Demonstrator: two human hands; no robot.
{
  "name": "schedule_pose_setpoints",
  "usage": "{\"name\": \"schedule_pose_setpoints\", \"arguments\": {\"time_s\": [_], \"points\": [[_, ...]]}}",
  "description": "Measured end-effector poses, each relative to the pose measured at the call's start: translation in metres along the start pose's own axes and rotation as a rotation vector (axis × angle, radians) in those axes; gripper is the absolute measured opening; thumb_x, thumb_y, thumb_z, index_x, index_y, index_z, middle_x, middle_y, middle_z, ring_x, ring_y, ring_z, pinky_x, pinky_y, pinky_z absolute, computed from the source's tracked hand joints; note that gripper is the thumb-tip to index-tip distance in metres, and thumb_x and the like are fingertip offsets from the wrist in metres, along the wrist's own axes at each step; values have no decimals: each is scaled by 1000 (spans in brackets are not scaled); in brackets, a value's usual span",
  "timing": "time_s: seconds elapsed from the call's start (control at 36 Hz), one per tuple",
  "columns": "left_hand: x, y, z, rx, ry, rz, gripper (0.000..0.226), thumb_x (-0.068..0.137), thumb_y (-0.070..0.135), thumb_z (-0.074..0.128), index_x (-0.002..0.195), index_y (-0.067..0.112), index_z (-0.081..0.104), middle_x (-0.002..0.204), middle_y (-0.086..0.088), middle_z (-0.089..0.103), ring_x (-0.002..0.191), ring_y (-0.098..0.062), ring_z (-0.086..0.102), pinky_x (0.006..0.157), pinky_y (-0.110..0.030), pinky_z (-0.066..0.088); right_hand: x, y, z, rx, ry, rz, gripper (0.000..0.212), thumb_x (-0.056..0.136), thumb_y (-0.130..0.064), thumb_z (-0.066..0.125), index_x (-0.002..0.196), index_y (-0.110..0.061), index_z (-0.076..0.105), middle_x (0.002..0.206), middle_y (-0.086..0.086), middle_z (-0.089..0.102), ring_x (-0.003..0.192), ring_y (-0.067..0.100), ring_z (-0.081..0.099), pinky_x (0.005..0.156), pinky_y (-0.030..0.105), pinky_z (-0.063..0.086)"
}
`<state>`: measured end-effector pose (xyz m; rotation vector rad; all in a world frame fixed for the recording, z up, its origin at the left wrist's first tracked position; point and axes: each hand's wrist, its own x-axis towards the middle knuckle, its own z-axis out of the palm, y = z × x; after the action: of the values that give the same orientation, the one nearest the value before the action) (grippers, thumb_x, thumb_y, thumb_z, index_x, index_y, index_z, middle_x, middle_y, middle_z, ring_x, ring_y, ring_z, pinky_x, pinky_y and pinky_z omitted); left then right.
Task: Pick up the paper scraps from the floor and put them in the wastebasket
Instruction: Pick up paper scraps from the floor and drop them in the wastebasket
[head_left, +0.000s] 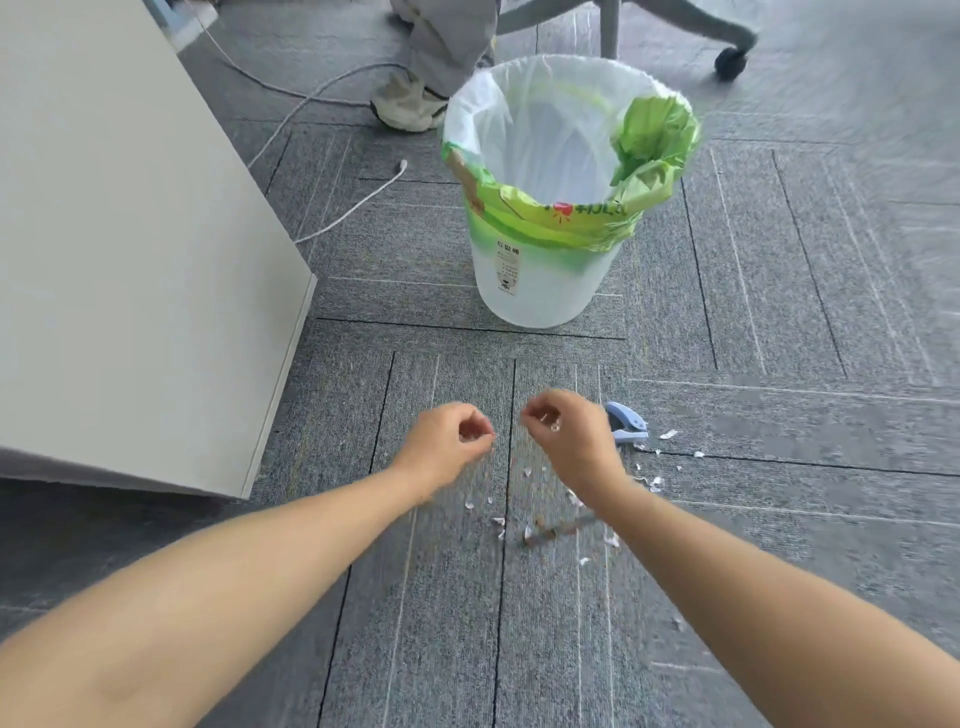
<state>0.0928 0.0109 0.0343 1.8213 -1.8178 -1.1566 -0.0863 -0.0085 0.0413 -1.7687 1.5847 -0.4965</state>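
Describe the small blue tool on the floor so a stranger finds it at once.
Start at the white wastebasket on the grey carpet and come toward the camera to the right hand. The blue tool lies just right of it. It is the only blue, solid thing among tiny white paper scraps.

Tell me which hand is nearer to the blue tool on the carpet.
Right. The right hand is just left of the blue tool, almost against it in the picture; the left hand lies farther left, beyond the right hand.
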Motion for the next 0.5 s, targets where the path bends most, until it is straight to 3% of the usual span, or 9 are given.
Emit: {"name": "schedule_pose_setpoints", "arguments": {"time_s": [0.17,0.25,0.31,0.36,0.42,0.5], "points": [[29,86,-89,-164,357,306,4,85,13,72,87,12,70,78,9,65,66,5,56,62,-9,43,51,-66,-105,168,463,-251,8,81,-12,74,84,-18,71,77,-13,65,69,-1,58,70,16,47],[58,136,-128,-156,490,419,2,85,15,70,84,15,69,74,13,64,63,4,54,59,-9,41,85,-96,-149,171,587,-294,8,81,-15,73,79,-22,70,75,-11,67,65,-1,56,64,11,42],[82,164,-143,-100,524,419,2,85,19,69,83,19,68,71,16,62,62,4,54,58,-12,43,109,-110,-167,130,603,-274,10,81,-19,72,77,-28,69,71,-16,65,63,-2,56,64,11,41],[105,182,-150,-28,503,378,3,85,19,69,83,21,67,71,17,61,64,3,55,61,-18,43,131,-116,-178,8,576,-240,6,82,-25,69,78,-30,70,69,-17,63,71,3,60,76,18,43],[123,191,-152,60,445,280,1,87,21,68,87,21,69,79,12,65,72,-6,58,66,-19,38,147,-115,-183,-167,494,-170,6,84,-33,66,82,-30,71,68,-14,62,87,12,61,84,21,29],[139,192,-151,235,410,121,8,90,29,66,91,25,74,99,7,72,91,-15,62,72,-23,35,162,-106,-184,-399,360,-29,13,83,-47,68,88,-35,69,90,-8,69,108,19,54,86,39,24]]}}
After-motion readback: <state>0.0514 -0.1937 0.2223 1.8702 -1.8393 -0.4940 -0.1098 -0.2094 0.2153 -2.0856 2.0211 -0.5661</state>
